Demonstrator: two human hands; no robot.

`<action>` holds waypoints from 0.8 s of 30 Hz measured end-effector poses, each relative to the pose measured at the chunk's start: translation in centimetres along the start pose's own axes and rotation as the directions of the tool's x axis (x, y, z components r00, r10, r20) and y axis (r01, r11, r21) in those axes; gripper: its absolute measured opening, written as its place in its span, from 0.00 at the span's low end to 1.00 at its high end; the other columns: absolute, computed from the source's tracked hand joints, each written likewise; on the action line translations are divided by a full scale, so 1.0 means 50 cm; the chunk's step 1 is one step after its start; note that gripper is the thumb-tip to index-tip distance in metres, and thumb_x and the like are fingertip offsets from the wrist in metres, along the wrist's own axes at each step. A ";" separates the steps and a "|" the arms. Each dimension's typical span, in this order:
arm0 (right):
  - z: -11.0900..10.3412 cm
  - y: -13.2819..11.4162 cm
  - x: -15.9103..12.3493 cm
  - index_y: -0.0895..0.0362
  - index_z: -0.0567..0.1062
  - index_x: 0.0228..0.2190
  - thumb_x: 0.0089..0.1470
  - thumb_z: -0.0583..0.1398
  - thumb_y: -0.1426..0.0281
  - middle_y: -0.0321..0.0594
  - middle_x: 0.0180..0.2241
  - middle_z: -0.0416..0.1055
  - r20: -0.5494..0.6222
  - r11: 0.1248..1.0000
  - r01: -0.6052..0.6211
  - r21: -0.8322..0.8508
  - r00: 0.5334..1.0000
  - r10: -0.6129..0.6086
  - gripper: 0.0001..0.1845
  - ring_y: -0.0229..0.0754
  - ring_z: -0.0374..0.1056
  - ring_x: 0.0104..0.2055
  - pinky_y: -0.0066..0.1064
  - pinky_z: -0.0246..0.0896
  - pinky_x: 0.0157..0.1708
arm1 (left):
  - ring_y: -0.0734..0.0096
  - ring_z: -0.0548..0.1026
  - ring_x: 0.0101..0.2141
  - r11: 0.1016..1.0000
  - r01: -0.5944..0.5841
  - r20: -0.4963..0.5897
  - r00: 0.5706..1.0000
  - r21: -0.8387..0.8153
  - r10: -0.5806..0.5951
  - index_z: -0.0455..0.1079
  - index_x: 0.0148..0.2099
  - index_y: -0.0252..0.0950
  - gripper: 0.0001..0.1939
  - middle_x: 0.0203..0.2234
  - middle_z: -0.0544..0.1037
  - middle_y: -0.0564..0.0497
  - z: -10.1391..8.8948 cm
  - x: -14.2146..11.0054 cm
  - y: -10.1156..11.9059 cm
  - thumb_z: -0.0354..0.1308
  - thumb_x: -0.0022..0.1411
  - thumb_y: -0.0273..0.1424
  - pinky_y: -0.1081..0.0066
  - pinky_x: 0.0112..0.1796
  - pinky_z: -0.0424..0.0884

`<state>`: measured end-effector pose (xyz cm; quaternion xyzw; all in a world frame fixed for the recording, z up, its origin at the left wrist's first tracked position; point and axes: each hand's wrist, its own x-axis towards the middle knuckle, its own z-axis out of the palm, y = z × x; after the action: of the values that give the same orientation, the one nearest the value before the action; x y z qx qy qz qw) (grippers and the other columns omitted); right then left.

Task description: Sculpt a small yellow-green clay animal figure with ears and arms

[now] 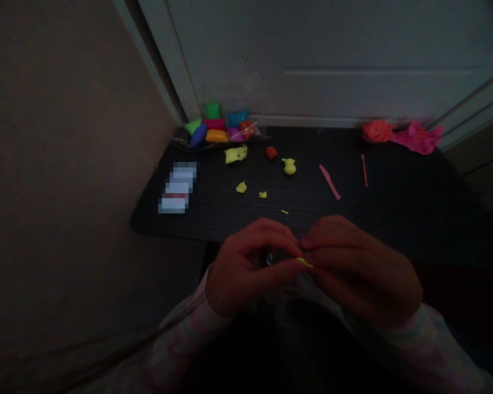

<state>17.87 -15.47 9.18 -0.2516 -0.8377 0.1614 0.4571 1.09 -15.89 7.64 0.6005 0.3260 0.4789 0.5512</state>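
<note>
My left hand (246,268) and my right hand (361,271) meet fingertip to fingertip just in front of the dark table's near edge (181,234). Between the pinched fingers sits a thin strip of yellow clay (304,262). Both hands are closed round it. On the table beyond lie more yellow clay bits: a small crumb (285,212), two lumps (241,187) (263,194), a flattened piece (235,155) and a shaped yellow figure (289,166). A small red clay ball (271,152) sits between them.
A clear pack of several coloured clay bags (217,128) stands at the back left. Two pink modelling tools (330,182) (364,170) lie to the right. Orange and pink crumpled wrappers (402,134) sit at the back right. A blurred card (178,187) lies at the left.
</note>
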 end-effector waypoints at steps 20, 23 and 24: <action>0.021 0.290 0.055 0.62 0.72 0.33 0.46 0.52 0.54 0.48 0.31 0.72 -0.146 0.475 -0.765 -0.435 0.581 0.801 0.24 0.46 0.68 0.34 0.35 0.60 0.33 | 0.81 0.66 0.23 0.883 0.228 -0.359 0.850 -0.410 -0.386 0.71 0.25 0.33 0.08 0.20 0.71 0.54 -0.052 0.142 -0.099 0.63 0.38 0.29 0.78 0.24 0.59; 0.041 0.309 0.071 0.61 0.73 0.30 0.47 0.50 0.53 0.50 0.30 0.72 -0.097 0.430 -0.701 -0.569 0.576 0.811 0.25 0.48 0.68 0.34 0.35 0.59 0.33 | 0.80 0.67 0.24 0.842 0.258 -0.312 0.845 -0.474 -0.435 0.70 0.24 0.31 0.09 0.20 0.70 0.53 -0.060 0.181 -0.103 0.62 0.37 0.29 0.79 0.23 0.60; 0.047 0.311 0.072 0.61 0.73 0.28 0.48 0.50 0.54 0.50 0.30 0.72 -0.090 0.432 -0.692 -0.578 0.581 0.809 0.24 0.47 0.68 0.34 0.35 0.58 0.33 | 0.80 0.67 0.24 0.835 0.269 -0.296 0.846 -0.480 -0.443 0.69 0.25 0.31 0.09 0.20 0.70 0.53 -0.062 0.190 -0.106 0.62 0.38 0.30 0.79 0.23 0.60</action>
<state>18.52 -0.73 2.64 -0.7020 -0.6845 0.1219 0.1543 2.06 -5.10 4.31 0.2849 0.4273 0.5350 0.6709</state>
